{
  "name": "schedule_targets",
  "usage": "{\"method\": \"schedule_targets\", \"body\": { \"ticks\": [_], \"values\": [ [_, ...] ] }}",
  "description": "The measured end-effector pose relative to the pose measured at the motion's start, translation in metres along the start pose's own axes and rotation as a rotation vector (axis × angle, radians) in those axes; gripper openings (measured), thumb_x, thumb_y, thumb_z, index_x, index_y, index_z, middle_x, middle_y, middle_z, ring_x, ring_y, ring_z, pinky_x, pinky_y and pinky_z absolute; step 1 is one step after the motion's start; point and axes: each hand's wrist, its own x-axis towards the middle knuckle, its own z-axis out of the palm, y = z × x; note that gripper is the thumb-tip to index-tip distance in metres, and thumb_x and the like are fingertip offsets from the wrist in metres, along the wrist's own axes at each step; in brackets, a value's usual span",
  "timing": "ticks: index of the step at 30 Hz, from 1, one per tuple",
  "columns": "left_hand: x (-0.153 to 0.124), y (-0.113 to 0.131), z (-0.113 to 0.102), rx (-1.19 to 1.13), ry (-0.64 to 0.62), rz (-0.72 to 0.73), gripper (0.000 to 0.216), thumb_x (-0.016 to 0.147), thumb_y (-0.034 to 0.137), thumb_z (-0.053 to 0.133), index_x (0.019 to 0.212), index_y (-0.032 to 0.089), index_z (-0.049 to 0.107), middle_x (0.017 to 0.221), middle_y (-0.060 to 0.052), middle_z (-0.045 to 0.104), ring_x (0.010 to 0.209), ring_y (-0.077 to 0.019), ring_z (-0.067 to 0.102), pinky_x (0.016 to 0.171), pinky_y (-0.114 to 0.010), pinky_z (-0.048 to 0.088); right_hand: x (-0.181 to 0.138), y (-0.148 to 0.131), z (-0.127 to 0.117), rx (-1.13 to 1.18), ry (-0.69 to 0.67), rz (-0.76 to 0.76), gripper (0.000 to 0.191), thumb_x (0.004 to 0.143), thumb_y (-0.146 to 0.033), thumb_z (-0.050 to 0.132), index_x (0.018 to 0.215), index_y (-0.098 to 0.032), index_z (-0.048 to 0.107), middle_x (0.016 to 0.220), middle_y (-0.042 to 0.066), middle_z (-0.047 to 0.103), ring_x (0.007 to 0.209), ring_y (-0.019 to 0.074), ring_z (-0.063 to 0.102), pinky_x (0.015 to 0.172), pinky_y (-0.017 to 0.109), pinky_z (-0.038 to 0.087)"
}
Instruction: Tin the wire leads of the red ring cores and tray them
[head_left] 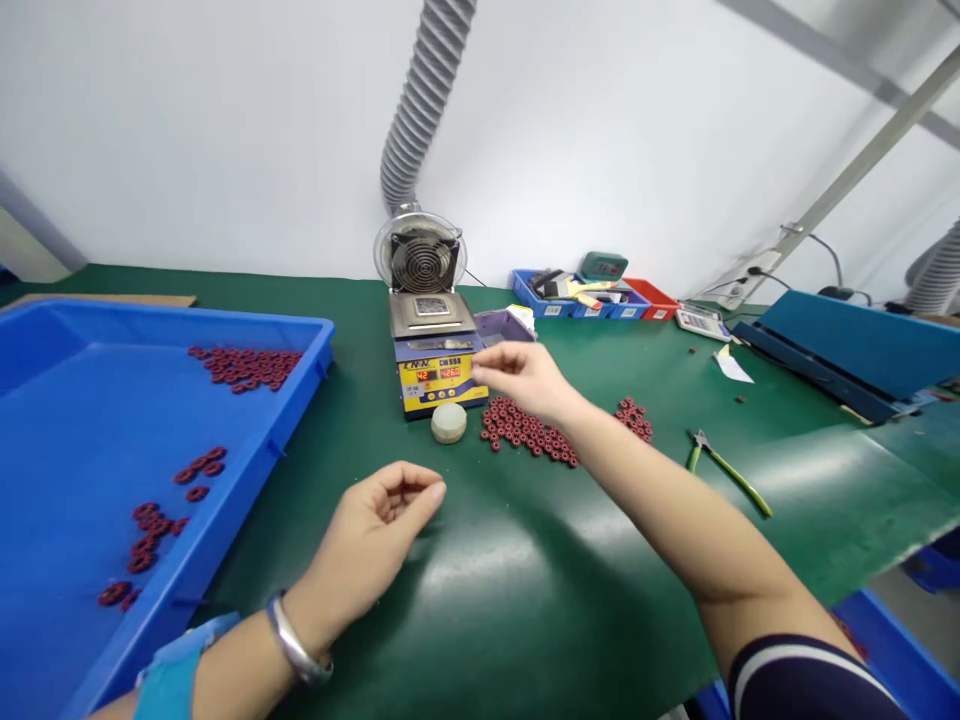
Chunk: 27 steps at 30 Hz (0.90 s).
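Observation:
My left hand (379, 535) hovers over the green bench, with thumb and fingertips pressed together. Whatever lies between them, if anything, is hidden. My right hand (521, 378) reaches forward to the right front of a blue-and-yellow heating unit (442, 375) with red digits and a metal top. Its thumb and forefinger are pinched, and anything held there is too small to make out. Beneath and beside the right hand lies a spread of small dark red ring-shaped parts (525, 430). A round, pale-topped little tub (448, 424) stands before the unit.
At left is a large blue tray (300, 400) with scattered red rings (247, 368). A fan (425, 263) with a grey hose (427, 100) stands behind the unit. Green-handled cutters (727, 470), small bins (551, 300), a calculator (701, 322) and a blue panel (847, 345) occupy the right.

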Motion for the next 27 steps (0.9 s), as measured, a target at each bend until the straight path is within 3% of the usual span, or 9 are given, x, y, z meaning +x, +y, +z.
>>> {"method": "schedule_targets", "body": {
  "ticks": [6, 10, 17, 27],
  "values": [
    [0.004, -0.001, -0.006, 0.344, -0.138, 0.266, 0.012, 0.08, 0.03, 0.056, 0.082, 0.018, 0.058, 0.079, -0.002, 0.061, 0.075, -0.0173, 0.056, 0.072, -0.032, 0.045, 0.115, -0.018, -0.007, -0.796, 0.043, -0.117, 0.015, 0.076, -0.015, 0.06, 0.088, -0.009, 0.068, 0.083, 0.007, 0.07, 0.076, 0.0143, 0.064, 0.074, 0.026, 0.051],
    [0.01, -0.003, -0.011, 0.409, -0.17, 0.303, 0.009, 0.079, 0.026, 0.056, 0.083, 0.018, 0.057, 0.081, -0.002, 0.061, 0.076, -0.0174, 0.056, 0.071, -0.032, 0.045, 0.157, -0.019, 0.006, -0.942, 0.043, -0.121, 0.019, 0.073, -0.008, 0.058, 0.088, -0.009, 0.069, 0.089, 0.009, 0.07, 0.087, 0.0195, 0.064, 0.082, 0.03, 0.049],
    [0.008, -0.001, -0.01, 0.442, -0.248, 0.291, 0.013, 0.076, 0.025, 0.059, 0.088, 0.018, 0.058, 0.085, -0.003, 0.061, 0.077, -0.0183, 0.055, 0.07, -0.031, 0.043, 0.185, -0.014, 0.025, -1.095, 0.003, -0.1, 0.027, 0.07, -0.005, 0.056, 0.092, -0.012, 0.07, 0.097, 0.012, 0.069, 0.096, 0.025, 0.063, 0.089, 0.035, 0.048],
    [0.006, 0.0, -0.007, 0.458, -0.295, 0.277, 0.016, 0.075, 0.028, 0.059, 0.088, 0.018, 0.059, 0.085, -0.004, 0.06, 0.076, -0.0202, 0.054, 0.07, -0.033, 0.042, 0.188, -0.004, 0.04, -1.177, -0.05, -0.079, 0.027, 0.07, -0.005, 0.058, 0.093, -0.013, 0.068, 0.099, 0.012, 0.068, 0.097, 0.0243, 0.063, 0.088, 0.034, 0.048]
  ]
}}
